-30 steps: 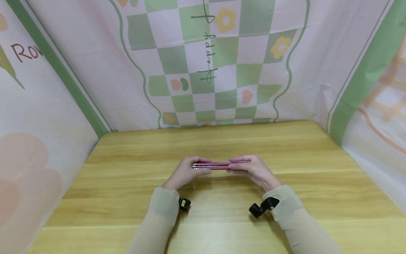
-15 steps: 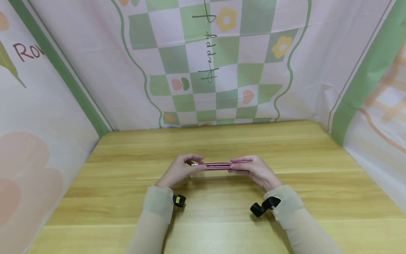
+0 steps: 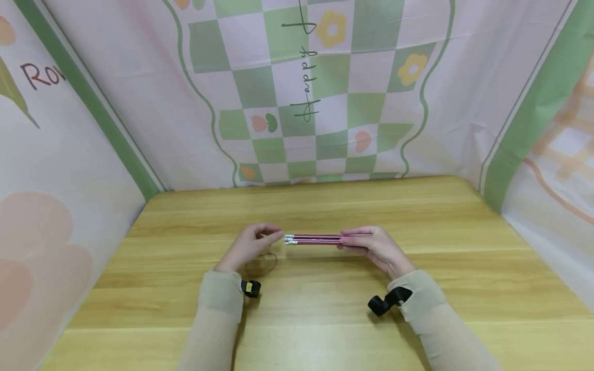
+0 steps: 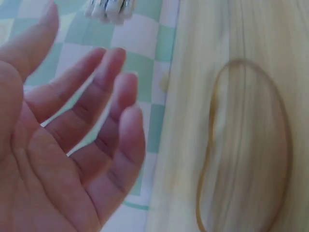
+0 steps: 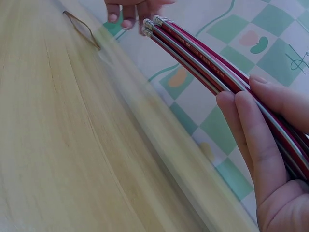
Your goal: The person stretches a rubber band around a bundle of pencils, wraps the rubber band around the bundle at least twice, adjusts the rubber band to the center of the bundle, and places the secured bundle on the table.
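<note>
Wooden tabletop [image 3: 417, 216], my two hands above it.
My right hand [image 3: 378, 249] grips the bundle of red pencils [image 3: 320, 239]; my left hand [image 3: 248, 247], fingers relaxed, hovers just beside its metal-capped end, above a thin brown rubber band [image 3: 262, 264].

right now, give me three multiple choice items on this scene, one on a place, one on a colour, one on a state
1. Where does the rubber band lie?
A. round the pencils
B. flat on the wooden table, by the left hand
C. on the right wrist

2. What colour are the pencils mainly?
A. dark red
B. blue
C. yellow

3. How is the left hand?
A. gripping the pencils
B. pinching the rubber band
C. open, holding nothing

Answers:
1. B, the band lies loose on the wood just below that hand in the head view.
2. A, the right wrist view shows dark red barrels with pale stripes.
3. C, its fingers are spread and relaxed, just clear of the pencil ends, while the right hand alone grips the bundle.
</note>
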Available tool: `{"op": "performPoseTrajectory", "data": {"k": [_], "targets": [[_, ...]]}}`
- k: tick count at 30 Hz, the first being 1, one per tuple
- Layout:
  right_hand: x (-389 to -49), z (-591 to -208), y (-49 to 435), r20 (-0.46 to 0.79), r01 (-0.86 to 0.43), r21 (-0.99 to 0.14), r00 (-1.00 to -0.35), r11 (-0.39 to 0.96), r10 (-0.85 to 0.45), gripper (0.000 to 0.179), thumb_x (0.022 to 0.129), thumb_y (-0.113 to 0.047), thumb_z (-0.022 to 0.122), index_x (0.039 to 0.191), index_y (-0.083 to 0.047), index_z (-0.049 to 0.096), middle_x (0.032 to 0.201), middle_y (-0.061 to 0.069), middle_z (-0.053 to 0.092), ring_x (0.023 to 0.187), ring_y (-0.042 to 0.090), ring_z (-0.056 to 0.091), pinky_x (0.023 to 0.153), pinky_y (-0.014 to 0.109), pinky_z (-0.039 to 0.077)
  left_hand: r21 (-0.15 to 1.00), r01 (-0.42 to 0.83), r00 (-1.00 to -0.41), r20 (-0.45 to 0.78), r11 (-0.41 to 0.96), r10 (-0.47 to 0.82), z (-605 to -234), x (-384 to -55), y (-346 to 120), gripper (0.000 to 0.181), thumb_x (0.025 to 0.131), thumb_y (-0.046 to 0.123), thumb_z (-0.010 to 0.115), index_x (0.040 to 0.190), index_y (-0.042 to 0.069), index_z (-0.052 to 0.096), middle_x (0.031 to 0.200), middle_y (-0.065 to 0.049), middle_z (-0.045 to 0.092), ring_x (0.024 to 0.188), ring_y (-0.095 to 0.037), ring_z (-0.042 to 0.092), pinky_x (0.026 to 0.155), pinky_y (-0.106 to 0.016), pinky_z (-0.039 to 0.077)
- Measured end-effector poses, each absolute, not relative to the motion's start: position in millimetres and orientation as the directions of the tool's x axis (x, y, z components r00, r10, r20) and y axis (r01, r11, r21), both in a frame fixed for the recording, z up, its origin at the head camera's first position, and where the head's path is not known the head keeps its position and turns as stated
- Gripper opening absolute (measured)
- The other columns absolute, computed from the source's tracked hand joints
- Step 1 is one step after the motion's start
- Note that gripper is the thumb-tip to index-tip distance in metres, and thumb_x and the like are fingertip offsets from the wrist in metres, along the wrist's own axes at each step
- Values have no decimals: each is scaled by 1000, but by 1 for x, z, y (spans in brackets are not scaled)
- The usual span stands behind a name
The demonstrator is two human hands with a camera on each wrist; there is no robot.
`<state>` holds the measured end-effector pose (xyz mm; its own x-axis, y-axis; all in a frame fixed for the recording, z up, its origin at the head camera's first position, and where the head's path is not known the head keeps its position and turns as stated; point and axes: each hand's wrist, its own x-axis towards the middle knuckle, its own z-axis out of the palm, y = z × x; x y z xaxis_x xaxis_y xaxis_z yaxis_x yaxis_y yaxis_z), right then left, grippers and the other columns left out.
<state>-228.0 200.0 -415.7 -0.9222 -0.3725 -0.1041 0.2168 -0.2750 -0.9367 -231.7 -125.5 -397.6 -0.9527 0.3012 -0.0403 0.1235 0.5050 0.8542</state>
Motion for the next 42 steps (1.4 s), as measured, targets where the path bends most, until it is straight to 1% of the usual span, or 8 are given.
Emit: {"op": "performPoseTrajectory", "data": {"k": [7,11,16,19,26,33,39,42], "targets": [[-228,-415,203,-107,221,-936,-920,-273,-377,21,91,8,63,96,-8,77,93,10,77,87,21,75,83,27,59,778,44,-968,-122,626,220,-403,-230,-134,21,88,20,76,102,6,70,97,-6,68,88,-18,61,77,-33,54],[-227,-414,203,-111,223,-937,-921,-271,-373,21,91,8,64,95,-8,77,93,9,77,87,21,75,83,27,59,705,-21,-966,-197,709,168,-406,-228,-134,21,84,20,80,97,9,69,95,-3,66,86,-18,60,79,-34,52],[-226,-415,203,-116,228,-935,-920,-271,-374,22,90,8,64,95,-8,77,93,10,77,86,21,75,83,28,58,621,-7,-964,-213,784,160,-410,-227,-135,13,88,22,76,90,11,70,91,-1,67,83,-16,59,78,-34,50],[-226,-415,203,-116,229,-935,-919,-272,-376,21,90,8,64,96,-8,77,93,10,77,87,21,75,84,29,58,620,7,-959,-217,785,180,-411,-227,-136,12,91,23,72,88,11,71,90,0,68,83,-15,59,78,-34,51],[-226,-414,204,-116,226,-937,-920,-266,-374,19,90,6,65,98,-7,76,95,9,77,88,20,75,85,28,58,781,1,-955,-184,625,232,-409,-229,-139,15,99,21,62,102,7,64,98,-7,66,87,-19,60,77,-33,52],[-226,-414,204,-115,225,-938,-920,-265,-375,21,91,7,64,96,-9,77,95,9,77,88,20,75,84,27,58,906,-36,-958,-151,421,243,-412,-238,-136,26,101,18,57,118,-2,57,97,-14,68,76,-15,63,73,-30,58],[-226,-415,204,-119,228,-938,-920,-262,-374,21,91,7,64,96,-8,77,95,9,76,88,20,75,84,28,58,971,-110,-940,-170,211,295,-408,-238,-136,38,106,11,44,140,-5,44,126,-27,61,79,-13,67,74,-33,61],[-226,-415,204,-121,230,-937,-920,-264,-372,20,91,6,64,97,-8,76,96,9,76,88,20,75,85,28,58,980,-126,-936,-168,151,310,-405,-237,-137,42,103,4,47,144,-5,40,138,-27,54,84,-15,69,73,-34,61]]}}
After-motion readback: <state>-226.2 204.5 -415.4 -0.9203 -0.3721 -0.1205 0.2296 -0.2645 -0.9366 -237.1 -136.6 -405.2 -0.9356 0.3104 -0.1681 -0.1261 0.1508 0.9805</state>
